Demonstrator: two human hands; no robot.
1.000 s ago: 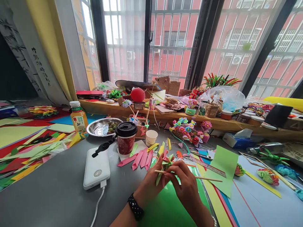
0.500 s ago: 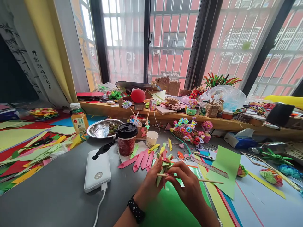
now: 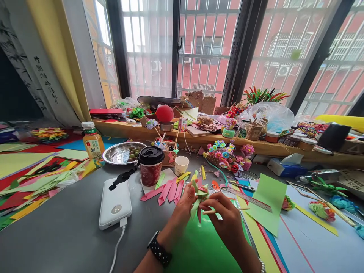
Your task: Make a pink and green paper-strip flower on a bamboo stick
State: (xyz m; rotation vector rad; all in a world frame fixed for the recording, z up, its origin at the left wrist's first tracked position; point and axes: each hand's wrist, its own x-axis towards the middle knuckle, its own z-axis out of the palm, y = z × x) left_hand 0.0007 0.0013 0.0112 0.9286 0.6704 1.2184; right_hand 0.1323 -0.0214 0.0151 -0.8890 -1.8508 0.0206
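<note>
My left hand [image 3: 184, 203] is closed around a folded paper flower [image 3: 201, 192] made of pink and green strips. In my right hand [image 3: 223, 212] a thin wooden stick [image 3: 243, 208] lies between the fingers, its near end pointing left under the flower. The right fingertips are at the flower's lower right edge; whether they also grip its paper I cannot tell. Below both hands lies a shiny green folder [image 3: 196, 246]. Several pink folded paper strips [image 3: 167, 190] lie just left of the flower.
A lidded coffee cup [image 3: 150, 168], a paper cup [image 3: 181, 165] and a white power bank [image 3: 115, 203] with a cable stand or lie to the left. At right are a ruler [image 3: 256, 201], light green paper [image 3: 269, 204] and finished paper pieces [image 3: 321, 211].
The stick has turned and shifted in my right hand; its left end has drawn back from my left thumb. The flower is tilted differently, and the view has shifted slightly.
</note>
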